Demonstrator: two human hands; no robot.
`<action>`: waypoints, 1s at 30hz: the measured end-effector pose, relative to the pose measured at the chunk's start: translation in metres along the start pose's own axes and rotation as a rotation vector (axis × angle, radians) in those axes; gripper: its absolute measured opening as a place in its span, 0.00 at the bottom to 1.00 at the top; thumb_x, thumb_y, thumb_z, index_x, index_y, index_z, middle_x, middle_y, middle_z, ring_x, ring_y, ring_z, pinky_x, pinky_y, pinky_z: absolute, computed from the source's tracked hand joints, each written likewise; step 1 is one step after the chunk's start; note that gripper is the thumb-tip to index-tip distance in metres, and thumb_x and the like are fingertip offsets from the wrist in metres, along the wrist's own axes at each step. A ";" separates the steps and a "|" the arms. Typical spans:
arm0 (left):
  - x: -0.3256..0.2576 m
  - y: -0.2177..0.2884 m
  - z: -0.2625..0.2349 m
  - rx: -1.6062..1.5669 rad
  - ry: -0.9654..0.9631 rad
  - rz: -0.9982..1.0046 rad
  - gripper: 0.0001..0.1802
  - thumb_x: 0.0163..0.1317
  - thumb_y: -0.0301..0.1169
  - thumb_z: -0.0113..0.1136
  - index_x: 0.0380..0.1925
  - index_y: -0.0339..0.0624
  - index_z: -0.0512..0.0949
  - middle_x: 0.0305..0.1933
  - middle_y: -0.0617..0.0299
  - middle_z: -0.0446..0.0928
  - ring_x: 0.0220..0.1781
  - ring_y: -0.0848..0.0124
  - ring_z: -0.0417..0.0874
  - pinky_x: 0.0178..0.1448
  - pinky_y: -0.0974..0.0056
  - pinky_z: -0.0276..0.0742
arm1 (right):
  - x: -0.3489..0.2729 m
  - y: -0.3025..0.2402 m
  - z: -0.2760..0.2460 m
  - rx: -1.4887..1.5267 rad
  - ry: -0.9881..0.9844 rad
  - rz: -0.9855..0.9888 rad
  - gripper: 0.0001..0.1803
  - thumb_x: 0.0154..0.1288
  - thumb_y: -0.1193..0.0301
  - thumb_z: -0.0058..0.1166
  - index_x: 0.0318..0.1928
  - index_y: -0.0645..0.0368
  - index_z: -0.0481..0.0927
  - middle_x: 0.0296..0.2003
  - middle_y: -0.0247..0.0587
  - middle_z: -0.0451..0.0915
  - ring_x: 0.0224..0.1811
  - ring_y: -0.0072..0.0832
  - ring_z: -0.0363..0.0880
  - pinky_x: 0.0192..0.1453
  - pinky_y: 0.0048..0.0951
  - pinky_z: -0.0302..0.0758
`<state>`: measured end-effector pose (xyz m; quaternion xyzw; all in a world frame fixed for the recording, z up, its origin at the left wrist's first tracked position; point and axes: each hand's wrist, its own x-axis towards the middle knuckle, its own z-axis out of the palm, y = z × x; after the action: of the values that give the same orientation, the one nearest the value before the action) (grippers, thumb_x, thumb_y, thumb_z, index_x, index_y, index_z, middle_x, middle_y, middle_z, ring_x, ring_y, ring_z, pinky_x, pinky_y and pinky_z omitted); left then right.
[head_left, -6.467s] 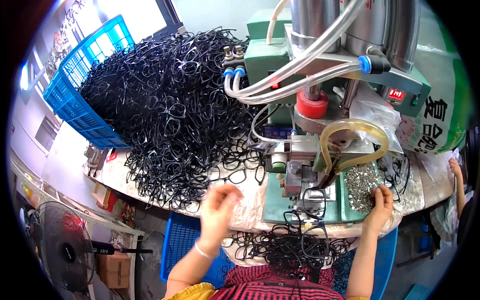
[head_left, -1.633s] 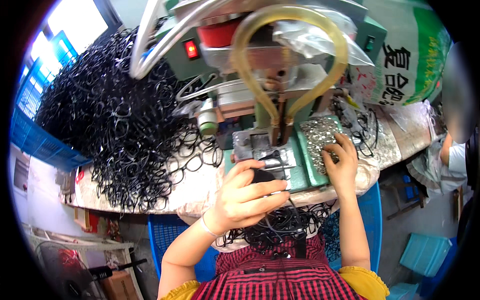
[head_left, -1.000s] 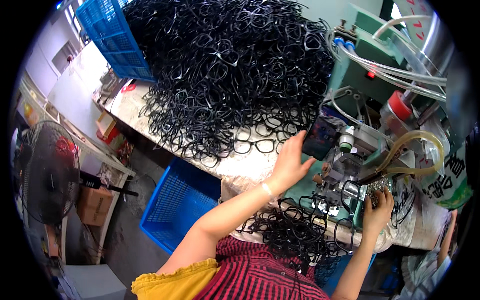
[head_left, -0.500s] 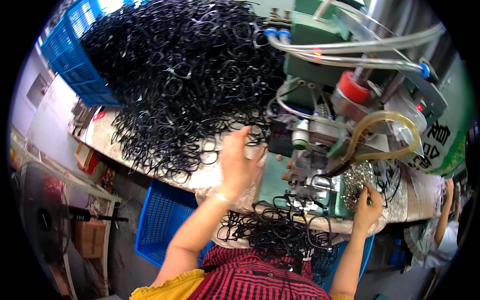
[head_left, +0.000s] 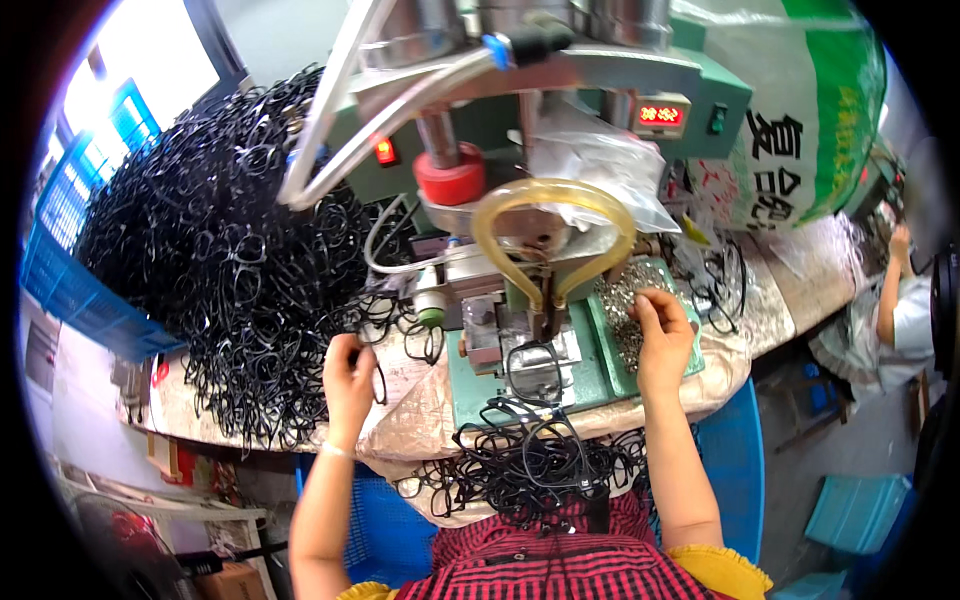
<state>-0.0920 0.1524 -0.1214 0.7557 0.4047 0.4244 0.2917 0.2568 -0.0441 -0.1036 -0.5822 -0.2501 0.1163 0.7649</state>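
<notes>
Left hand [head_left: 350, 372] grips one black eyeglass frame [head_left: 378, 380] from a huge unprocessed pile [head_left: 230, 270]; right hand [head_left: 660, 335] pinches small metal parts [head_left: 622, 300]; few finished frames [head_left: 530, 465] lie below.

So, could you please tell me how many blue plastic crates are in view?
3, possibly more hidden. One blue crate sits at far left beside the eyeglass frame pile; one is under the bench by the left hand; one is below the right hand.
</notes>
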 end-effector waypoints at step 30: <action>-0.015 0.171 0.057 -0.217 -0.404 0.977 0.13 0.53 0.24 0.63 0.40 0.44 0.82 0.49 0.55 0.86 0.45 0.56 0.88 0.60 0.45 0.77 | -0.016 -0.022 -0.038 -1.151 -0.111 -0.494 0.11 0.55 0.73 0.63 0.41 0.58 0.84 0.57 0.52 0.78 0.65 0.51 0.71 0.68 0.47 0.68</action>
<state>0.0160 0.0481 -0.0198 0.8880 -0.1042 0.3961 0.2089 0.2608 -0.0898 -0.0942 -0.8187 -0.4392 -0.1870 0.3191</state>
